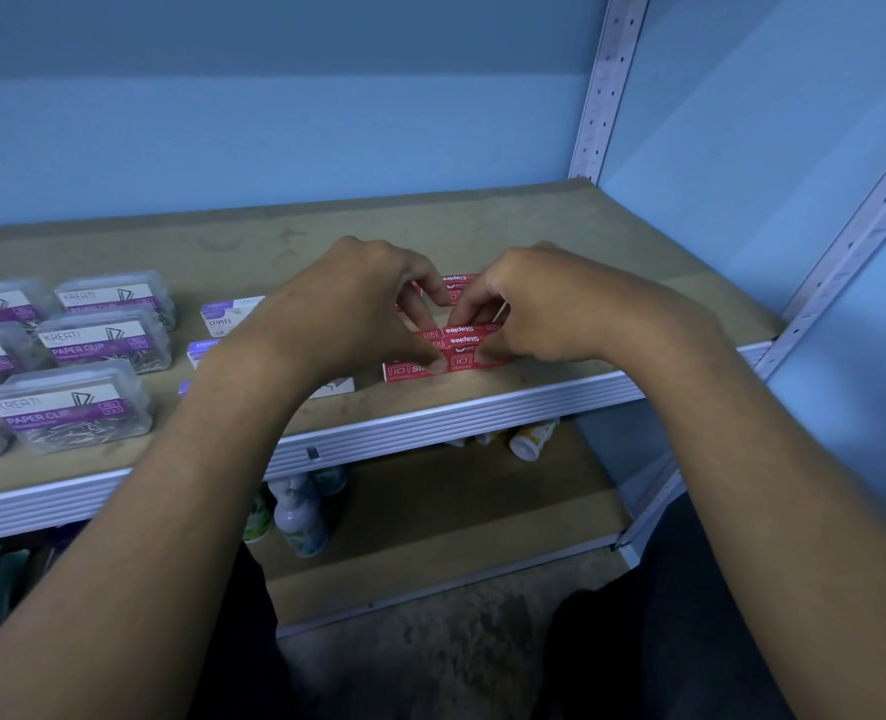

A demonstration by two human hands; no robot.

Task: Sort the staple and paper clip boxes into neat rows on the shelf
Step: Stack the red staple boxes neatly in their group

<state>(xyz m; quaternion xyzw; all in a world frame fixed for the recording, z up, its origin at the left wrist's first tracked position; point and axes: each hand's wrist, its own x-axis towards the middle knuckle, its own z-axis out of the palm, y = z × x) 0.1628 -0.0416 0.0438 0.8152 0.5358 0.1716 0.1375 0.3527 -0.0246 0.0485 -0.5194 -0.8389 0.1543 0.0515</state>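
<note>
- Shelf: a tan board with a white ribbed front edge, spanning the middle of the frame; a white perforated upright stands at upper right.
- Lower shelf: visible below the centre, carrying several small bottles, some upright and one lying on its side at right.
- Left hand and right hand: both arms enter from the bottom of the frame and meet at centre, the hands close together over the red boxes. Fingers of both hands are curled; the thumb and fingertips of each pinch the red staple boxes from opposite ends.
- Red staple boxes: a cluster lying flat just right of centre, near the front edge of the shelf, packed side by side and touching; the frontmost one projects to the left of the others. The exact count cannot be told, as the fingers hide part of the group.
- Paper clip boxes: clear plastic cases with purple labels, set in rows at the left of the frame.
- Purple-and-white staple boxes: between the paper clip boxes and the left forearm, partly hidden by it.
</note>
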